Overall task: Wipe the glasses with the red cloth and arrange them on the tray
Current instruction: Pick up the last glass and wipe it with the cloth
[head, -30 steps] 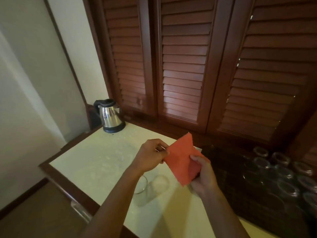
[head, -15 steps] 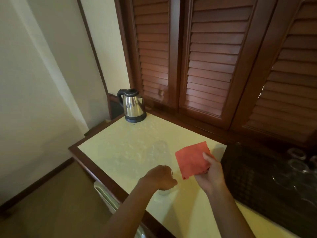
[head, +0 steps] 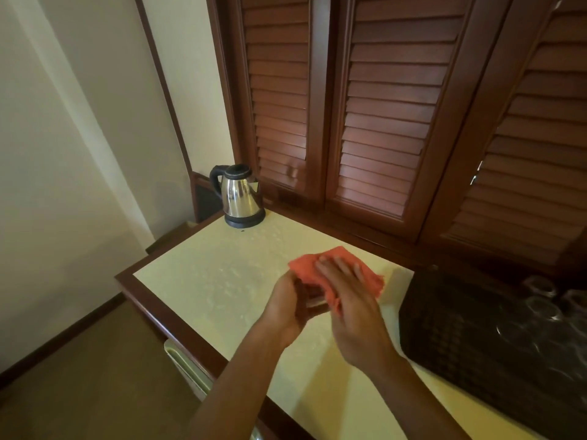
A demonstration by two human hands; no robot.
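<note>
Left hand grips a clear glass; right hand presses red cloth flat on it; a slick grip could drop it onto the worktop, seven o'clock of the kettle.

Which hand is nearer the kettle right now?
Left. The left hand grips a glass on the side toward the kettle; the right hand, pressing the red cloth over it, sits on the tray side.

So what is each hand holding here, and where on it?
The left hand grips a glass round its side. The right hand presses the red cloth over the glass's top, with fingers spread flat.
</note>
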